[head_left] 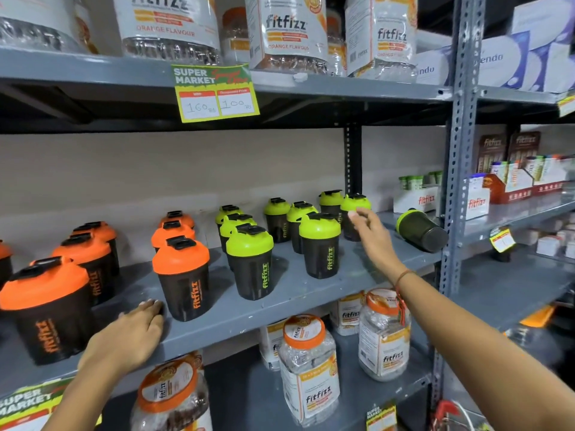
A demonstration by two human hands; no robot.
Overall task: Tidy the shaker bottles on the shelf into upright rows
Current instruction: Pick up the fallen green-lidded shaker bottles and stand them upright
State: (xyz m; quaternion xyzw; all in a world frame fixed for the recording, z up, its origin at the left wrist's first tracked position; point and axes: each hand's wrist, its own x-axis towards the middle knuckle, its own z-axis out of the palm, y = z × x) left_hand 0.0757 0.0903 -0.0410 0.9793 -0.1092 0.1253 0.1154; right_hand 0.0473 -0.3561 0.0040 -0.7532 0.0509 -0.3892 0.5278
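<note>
Matt grey metal shelf (311,293), glossy plastic shaker bottles (252,265)

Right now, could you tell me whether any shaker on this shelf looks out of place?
Yes: one green-lidded shaker lies on its side at the shelf's right end, past the right hand; the others stand upright.

Readable markings:

- "fitfizz", vertical orange lettering: orange-lidded shaker bottle (182,276) just right of the left hand (130,335).
- "fitfizz", vertical green lettering: green-lidded shaker bottle (320,244) just left of the right hand (371,234).
- "SUPER MARKET", handwritten "160 Rs" and "100 Rs": price tag (215,92) above both hands.
- "fitfizz", "ORANGE FLAVOUR": top-shelf jars (287,29).
- "fitfizz": orange-capped jars (308,368) below the right forearm.
- "fitfizz": white box (415,199) beyond the right hand.
</note>
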